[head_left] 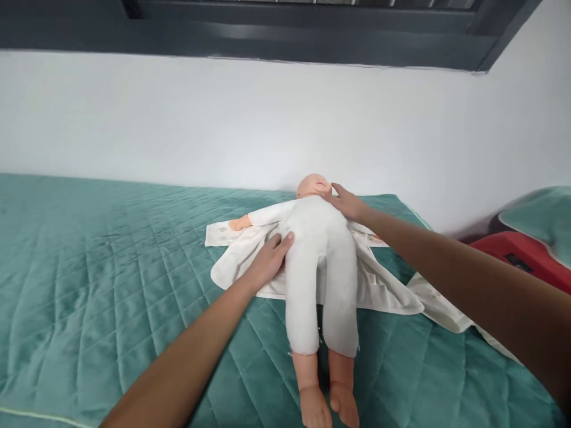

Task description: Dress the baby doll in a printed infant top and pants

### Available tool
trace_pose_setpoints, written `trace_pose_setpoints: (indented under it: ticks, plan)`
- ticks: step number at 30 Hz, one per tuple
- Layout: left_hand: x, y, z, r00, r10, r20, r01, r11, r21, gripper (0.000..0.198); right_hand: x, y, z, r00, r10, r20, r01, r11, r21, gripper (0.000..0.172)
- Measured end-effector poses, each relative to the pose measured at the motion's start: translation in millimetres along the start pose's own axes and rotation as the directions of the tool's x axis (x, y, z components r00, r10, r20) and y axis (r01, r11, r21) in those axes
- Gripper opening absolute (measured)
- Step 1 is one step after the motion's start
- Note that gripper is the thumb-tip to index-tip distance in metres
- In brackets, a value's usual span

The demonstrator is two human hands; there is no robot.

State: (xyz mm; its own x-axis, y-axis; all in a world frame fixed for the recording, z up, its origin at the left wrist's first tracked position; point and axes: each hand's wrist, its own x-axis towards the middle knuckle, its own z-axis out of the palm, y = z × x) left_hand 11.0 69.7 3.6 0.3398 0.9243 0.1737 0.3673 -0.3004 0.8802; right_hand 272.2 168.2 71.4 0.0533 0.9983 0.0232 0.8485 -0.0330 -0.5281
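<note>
Lengthwise, the baby doll (312,221) lies head-away — left hand (269,260) at its hip, right hand (348,204) at its neck, both unclenched.

Doll (312,226) on a garment (234,267) atop the quilt (134,267), wall (267,119) behind, another cloth (439,303) to the right.

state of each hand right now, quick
Left hand: touching the doll at its side, partly hidden, grip can't be told.
Right hand: open, at the doll's neck.

Wht doll bod. (314,229), teal diamond-quilted cvr. (134,267)
</note>
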Motion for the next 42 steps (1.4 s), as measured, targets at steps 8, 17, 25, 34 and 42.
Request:
trace_pose_setpoints:
  ticks: [8, 17, 25, 34, 42]
  plan:
    - [13.8, -16.6, -9.9, 0.969, 0.159, -0.187, 0.035, 0.666, 0.745, 0.029, -44.1, -42.7, 12.4, 0.897, -0.337, -0.285, 0.298, 0.939, -0.172, 0.043]
    - [43.5, -19.7, -7.0, 0.967, -0.064, -0.247, 0.236, 0.589, 0.773, 0.034, -15.2, -139.8, 98.3, 0.85, -0.458, 0.262, 0.527, 0.715, -0.46, 0.035]
    - [41.0, -32.2, -27.6, 0.972, -0.085, -0.22, 0.217, 0.687, 0.694, 0.027, -5.1, -119.4, 94.1, 0.848, -0.461, 0.262, 0.53, 0.717, -0.452, 0.027]
    - [43.3, -37.2, -46.1, 0.925, -0.208, -0.317, 0.344, 0.812, 0.47, 0.02, -22.6, -105.8, 64.8, 0.854, -0.499, 0.144, 0.519, 0.814, -0.262, 0.035]
    - [39.5, -45.0, -60.3, 0.867, -0.208, -0.453, 0.156, 0.976, -0.151, 0.008, -31.7, -101.3, 54.5, 0.871, -0.451, 0.193, 0.49, 0.814, -0.312, 0.047]
